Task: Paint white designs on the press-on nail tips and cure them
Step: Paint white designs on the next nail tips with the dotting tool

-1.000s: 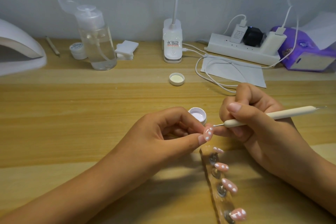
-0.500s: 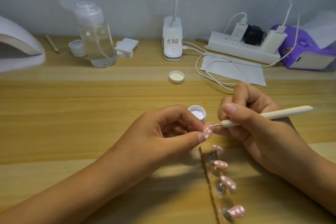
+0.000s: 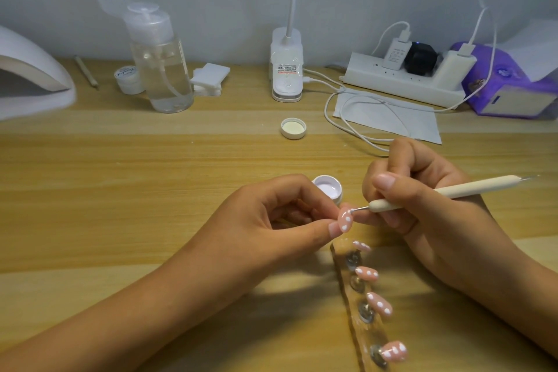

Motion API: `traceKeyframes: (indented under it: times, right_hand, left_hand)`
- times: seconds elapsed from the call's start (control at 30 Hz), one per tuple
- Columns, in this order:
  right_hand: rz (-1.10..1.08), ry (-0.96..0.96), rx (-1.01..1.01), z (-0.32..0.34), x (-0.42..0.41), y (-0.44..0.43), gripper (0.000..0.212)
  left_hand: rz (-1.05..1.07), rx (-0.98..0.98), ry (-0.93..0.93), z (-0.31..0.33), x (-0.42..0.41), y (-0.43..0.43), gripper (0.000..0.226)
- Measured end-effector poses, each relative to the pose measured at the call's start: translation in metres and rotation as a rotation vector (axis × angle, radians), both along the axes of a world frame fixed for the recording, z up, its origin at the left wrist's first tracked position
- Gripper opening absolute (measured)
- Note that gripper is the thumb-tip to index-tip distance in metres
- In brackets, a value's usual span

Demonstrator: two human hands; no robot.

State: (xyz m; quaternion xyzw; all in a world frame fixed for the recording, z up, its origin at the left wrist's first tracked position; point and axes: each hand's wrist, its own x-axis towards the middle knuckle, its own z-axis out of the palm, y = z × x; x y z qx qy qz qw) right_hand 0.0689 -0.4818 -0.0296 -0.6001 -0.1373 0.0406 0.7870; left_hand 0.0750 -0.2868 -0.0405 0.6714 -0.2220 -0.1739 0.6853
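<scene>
the left hand (image 3: 265,220) pinches a pink nail tip (image 3: 345,221) between thumb and forefinger above the desk (image 3: 120,190). the right hand (image 3: 422,205) grips a dotting pen (image 3: 453,192), its metal tip touching the nail's upper edge. an open gel pot (image 3: 327,189) sits just behind; four dotted tips (image 3: 379,303) stand on a clear holder strip (image 3: 347,281) nearby.

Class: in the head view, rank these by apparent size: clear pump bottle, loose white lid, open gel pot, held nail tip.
1. Pump bottle.
2. Gel pot and loose lid: they look alike; the pot is nearer and partly hidden by the left hand, so unranked.
3. Held nail tip.
</scene>
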Motion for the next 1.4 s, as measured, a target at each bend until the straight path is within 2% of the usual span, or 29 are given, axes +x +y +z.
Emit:
traceKeyframes:
  times: [0.17,0.43,0.77,1.07,1.4]
  right_hand:
    - [0.018,-0.037,0.024,0.0008,-0.0009,-0.0004,0.019]
    - [0.009,-0.057,-0.051,0.0002,-0.0019,-0.0013,0.019]
    - [-0.038,0.037,0.049,0.0032,-0.0011,0.0028,0.018]
    - [0.023,-0.069,-0.007,0.0006,-0.0017,-0.0008,0.021]
    - [0.063,-0.087,-0.052,0.0001,-0.0029,-0.0009,0.031]
  left_hand:
    - [-0.007,0.006,-0.001,0.0000,0.0001,0.0008,0.013]
    - [0.011,0.012,0.005,0.0004,-0.0004,0.0003,0.007]
    - [0.010,0.010,0.002,-0.0003,-0.0007,0.0007,0.007]
    - [0.004,0.011,-0.009,-0.0008,-0.0002,0.0006,0.005]
    - [0.005,0.041,-0.024,-0.0035,0.0009,0.0019,0.010]
